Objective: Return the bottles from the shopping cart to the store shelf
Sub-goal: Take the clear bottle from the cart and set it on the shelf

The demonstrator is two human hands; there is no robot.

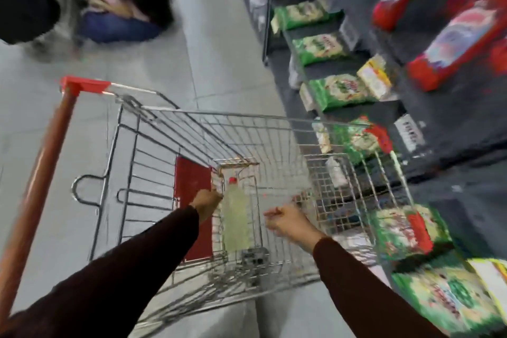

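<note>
Reaching into cart [274,123], left hand [207,202] beside bottle [235,223], grip unclear, right hand [288,221] loosely curled, empty

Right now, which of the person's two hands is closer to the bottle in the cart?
The left hand: it is right beside the bottle, near its red cap. The right hand is farther off.

Even light, heavy motion blur, edges warped.

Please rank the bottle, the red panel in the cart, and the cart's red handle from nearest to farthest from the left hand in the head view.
1. Bottle, just right of the left hand.
2. Red panel, beside and behind the hand; too close to rank against the bottle.
3. Red handle, far left.
</note>
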